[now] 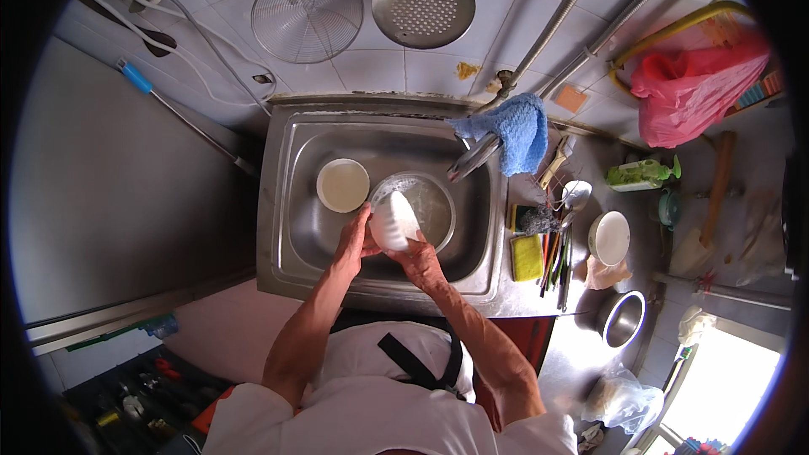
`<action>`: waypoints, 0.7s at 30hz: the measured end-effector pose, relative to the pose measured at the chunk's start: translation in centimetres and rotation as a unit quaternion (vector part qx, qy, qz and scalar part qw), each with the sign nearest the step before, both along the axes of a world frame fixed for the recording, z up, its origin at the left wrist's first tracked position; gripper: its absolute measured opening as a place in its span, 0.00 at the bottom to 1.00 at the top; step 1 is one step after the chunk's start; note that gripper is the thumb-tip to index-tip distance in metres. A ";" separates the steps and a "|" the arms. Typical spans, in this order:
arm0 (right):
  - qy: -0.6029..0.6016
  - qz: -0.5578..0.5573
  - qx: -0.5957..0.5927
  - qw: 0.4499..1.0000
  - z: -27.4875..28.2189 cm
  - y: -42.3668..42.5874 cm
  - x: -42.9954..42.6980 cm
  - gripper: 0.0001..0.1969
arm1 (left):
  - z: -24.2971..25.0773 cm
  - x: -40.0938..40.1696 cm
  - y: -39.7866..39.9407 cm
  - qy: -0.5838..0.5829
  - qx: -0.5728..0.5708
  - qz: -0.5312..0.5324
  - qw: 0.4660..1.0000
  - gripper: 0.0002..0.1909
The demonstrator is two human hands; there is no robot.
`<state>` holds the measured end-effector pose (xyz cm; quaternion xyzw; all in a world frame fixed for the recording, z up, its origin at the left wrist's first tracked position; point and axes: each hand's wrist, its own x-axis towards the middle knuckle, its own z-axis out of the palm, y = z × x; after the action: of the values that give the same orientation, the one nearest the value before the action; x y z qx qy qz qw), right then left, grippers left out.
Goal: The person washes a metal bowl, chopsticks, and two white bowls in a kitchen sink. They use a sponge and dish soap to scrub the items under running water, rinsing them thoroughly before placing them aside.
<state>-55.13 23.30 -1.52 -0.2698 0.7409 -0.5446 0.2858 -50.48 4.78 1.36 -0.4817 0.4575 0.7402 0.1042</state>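
A white ribbed bowl (393, 227) is tilted on its side between my two hands, over the stainless steel sink (316, 253). My left hand (355, 241) supports its left side, and my right hand (418, 260) grips its lower right rim. Just behind it, a round clear-rimmed basin (450, 227) with cloudy, slightly foamy water sits in the sink; the bowl hides part of it. To the left stands a white round container (342, 185) filled with pale liquid. The metal faucet (471, 159) reaches in from the upper right, draped with a blue cloth (526, 133).
Right of the sink lie a yellow sponge (527, 258), steel wool (538, 220) and several chopsticks (556, 265). Farther right are a white bowl (609, 238), a steel pot (622, 321) and a green pump bottle (639, 174). A wire strainer (308, 14) and perforated skimmer (423, 6) hang behind.
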 end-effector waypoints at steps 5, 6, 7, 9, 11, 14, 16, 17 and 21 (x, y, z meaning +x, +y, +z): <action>-0.331 -0.222 -0.156 0.904 1.8 2.8 0.3 0.16 | -6.9 -2.1 1.4 0.008 -0.044 -0.006 0.999 0.19; -0.353 -0.234 -0.168 0.890 1.9 4.1 0.2 0.19 | -8.4 -2.9 1.9 0.018 -0.039 -0.025 0.999 0.14; -0.350 -0.236 -0.158 0.893 2.0 4.9 0.3 0.19 | -10.6 -3.4 2.1 0.019 -0.028 -0.024 0.999 0.14; -0.352 -0.253 -0.169 0.885 2.7 5.9 0.4 0.20 | -15.7 -3.9 2.2 0.133 -0.059 0.015 0.989 0.12; -0.350 -0.249 -0.162 0.888 3.5 6.4 0.6 0.21 | -20.0 -4.1 2.9 0.197 0.078 0.028 0.977 0.13; -0.355 -0.255 -0.155 0.886 4.5 5.4 0.8 0.21 | -23.9 -3.7 1.9 0.376 0.420 0.054 0.824 0.15; -0.338 -0.274 -0.136 0.890 3.2 7.1 0.7 0.21 | -20.2 -4.9 4.6 0.175 0.214 0.154 0.949 0.19; -0.324 -0.290 -0.127 0.891 2.6 8.0 0.5 0.21 | -15.7 -6.0 5.8 0.174 0.222 0.145 0.948 0.19; -0.284 -0.241 -0.079 0.925 1.8 6.8 0.0 0.18 | -0.7 -4.8 6.3 0.311 -0.213 -0.084 0.922 0.25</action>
<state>-55.17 30.10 0.24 0.0610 0.6256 -0.7077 0.3226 -55.32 11.09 0.67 -0.1982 0.6526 0.7262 -0.0868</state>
